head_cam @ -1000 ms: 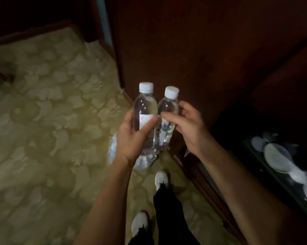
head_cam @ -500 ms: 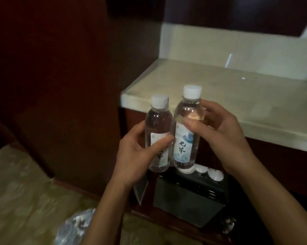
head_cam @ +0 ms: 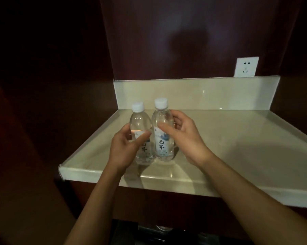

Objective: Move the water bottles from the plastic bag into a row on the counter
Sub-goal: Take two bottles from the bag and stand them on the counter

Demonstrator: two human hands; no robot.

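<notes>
Two water bottles stood side by side near the front left corner of the pale worktop [head_cam: 237, 147], upright and touching or nearly so. The left hand [head_cam: 124, 149] curled round the left bottle [head_cam: 140, 124] at label height, thumb across its front. The right hand [head_cam: 182, 138] wrapped the right bottle [head_cam: 161, 121], thumb on the front and fingers behind it. So each grip was closed on its own bottle. Whether the bases were fully set down could not be told for sure, though they looked to rest on the surface.

The main risk lay in the release. These bottles were tall, narrow and light-walled, so a finger dragging on a label as it came away could tip one, and one falling would likely knock its neighbour. They also sat close to the front edge [head_cam: 149, 179], so a toppled bottle could roll off to the floor. The glossy surface might let a base slide. The plastic bag was not in view, so how many bottles remained was unknown.
</notes>
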